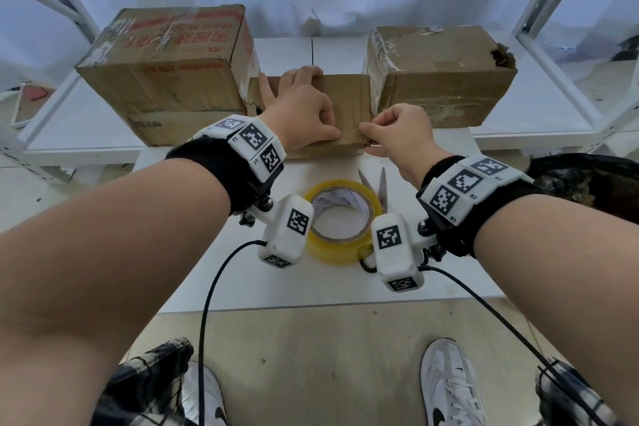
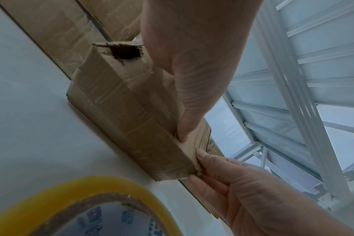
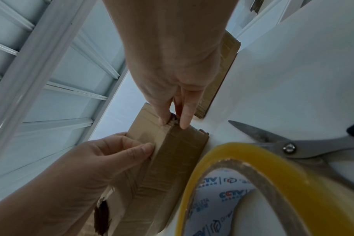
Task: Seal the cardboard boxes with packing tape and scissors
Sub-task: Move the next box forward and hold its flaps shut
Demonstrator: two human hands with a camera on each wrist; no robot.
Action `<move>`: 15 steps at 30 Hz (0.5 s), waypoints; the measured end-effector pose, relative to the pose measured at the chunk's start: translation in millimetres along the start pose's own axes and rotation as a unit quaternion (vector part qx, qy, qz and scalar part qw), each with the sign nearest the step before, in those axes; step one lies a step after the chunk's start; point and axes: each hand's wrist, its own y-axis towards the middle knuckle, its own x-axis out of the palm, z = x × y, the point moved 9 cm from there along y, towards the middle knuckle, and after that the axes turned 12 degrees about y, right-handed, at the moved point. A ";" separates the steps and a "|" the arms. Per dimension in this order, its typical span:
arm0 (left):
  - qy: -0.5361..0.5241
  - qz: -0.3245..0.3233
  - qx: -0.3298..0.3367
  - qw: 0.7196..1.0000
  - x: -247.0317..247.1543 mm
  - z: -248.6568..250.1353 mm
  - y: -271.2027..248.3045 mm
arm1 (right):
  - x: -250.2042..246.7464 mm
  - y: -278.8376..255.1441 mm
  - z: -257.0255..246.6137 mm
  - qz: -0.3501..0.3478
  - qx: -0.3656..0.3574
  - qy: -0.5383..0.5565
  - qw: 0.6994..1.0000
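Tape roll (image 1: pixel 340 221) before small box (image 1: pixel 342 104), scissors (image 1: pixel 375 183) beside.

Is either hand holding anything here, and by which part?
Both hold the small cardboard box: the left hand grips its near top edge, and the right hand pinches its near right corner. Tape roll and scissors lie untouched.
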 end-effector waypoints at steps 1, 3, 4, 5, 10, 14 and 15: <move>0.000 -0.001 0.000 1.000 1.3 1.1 -0.3 | 0.1 0.1 -0.3 -0.001 0.002 -0.001 1.000; -0.004 0.001 -0.001 1.000 3.8 1.7 -0.9 | 0.4 0.5 0.0 -0.003 0.007 -0.002 1.000; -0.005 0.002 -0.003 1.000 4.9 1.6 -0.9 | 0.5 0.8 0.2 -0.005 0.009 -0.002 1.000; -0.004 0.004 -0.006 1.000 5.2 1.0 -0.5 | 0.7 1.1 0.2 -0.006 0.010 -0.004 1.000; 0.001 0.010 -0.015 1.000 6.3 5.5 1.2 | 3.2 3.0 -5.9 -0.014 -0.023 -0.055 0.998; -0.034 0.017 0.009 0.999 4.1 -1.0 -0.1 | 9.3 -3.5 -18.1 -0.060 -0.119 -0.141 0.981; -0.042 0.014 0.021 0.999 4.2 -2.9 -1.2 | 11.3 -7.0 -19.7 -0.083 -0.136 -0.155 0.975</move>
